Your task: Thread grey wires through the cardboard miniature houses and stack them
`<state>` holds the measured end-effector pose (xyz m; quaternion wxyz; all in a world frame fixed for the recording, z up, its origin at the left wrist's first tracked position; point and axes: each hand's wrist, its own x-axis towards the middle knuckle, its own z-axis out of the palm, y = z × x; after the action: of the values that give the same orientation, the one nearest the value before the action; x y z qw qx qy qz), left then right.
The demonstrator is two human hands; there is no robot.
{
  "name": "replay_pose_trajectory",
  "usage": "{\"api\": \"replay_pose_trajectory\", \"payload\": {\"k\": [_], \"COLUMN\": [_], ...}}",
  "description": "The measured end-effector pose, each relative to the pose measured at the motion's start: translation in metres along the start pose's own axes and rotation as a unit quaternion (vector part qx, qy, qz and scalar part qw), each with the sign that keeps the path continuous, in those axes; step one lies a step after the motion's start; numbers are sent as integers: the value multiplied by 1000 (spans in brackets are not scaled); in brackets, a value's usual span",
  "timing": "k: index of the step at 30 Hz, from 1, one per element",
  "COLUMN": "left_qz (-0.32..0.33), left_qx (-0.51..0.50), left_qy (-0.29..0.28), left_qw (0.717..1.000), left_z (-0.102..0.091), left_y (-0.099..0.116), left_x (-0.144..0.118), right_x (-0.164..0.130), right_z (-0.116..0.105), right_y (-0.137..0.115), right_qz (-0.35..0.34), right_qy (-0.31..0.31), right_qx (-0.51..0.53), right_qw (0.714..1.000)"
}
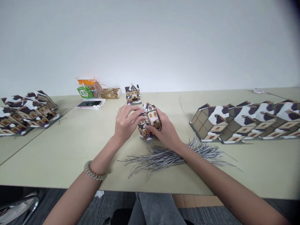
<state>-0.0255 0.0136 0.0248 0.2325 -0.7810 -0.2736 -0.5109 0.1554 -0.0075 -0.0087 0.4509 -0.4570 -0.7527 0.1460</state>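
Note:
A small cardboard model house (150, 120) with a snowy dark roof is held tilted above the table between both hands. My left hand (126, 123) touches its roof side with the fingertips. My right hand (167, 129) cups it from the right and below. Under my right wrist lies a loose pile of thin grey wire ties (168, 156). A finished model house (133, 93) stands upright farther back.
A row of flattened model houses (248, 123) lies at the right, another stack of them (25, 112) at the left. A phone (90, 104), a green and orange bag (87, 87) and a small box (111, 92) sit at the back by the white wall. The table's front edge (164, 189) is near.

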Motion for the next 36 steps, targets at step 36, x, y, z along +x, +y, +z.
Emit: {"api": "replay_pose_trajectory", "payload": {"k": [36], "left_qz": [-30], "left_qx": [-98], "left_qy": [-126], "left_qw": [987], "left_z": [-4], "left_y": [-26], "left_x": [0], "right_x": [3], "right_z": [2], "right_y": [-4], "right_qz": [14], "right_qy": [6], "right_qx": [-9], "right_qw": [1000]}}
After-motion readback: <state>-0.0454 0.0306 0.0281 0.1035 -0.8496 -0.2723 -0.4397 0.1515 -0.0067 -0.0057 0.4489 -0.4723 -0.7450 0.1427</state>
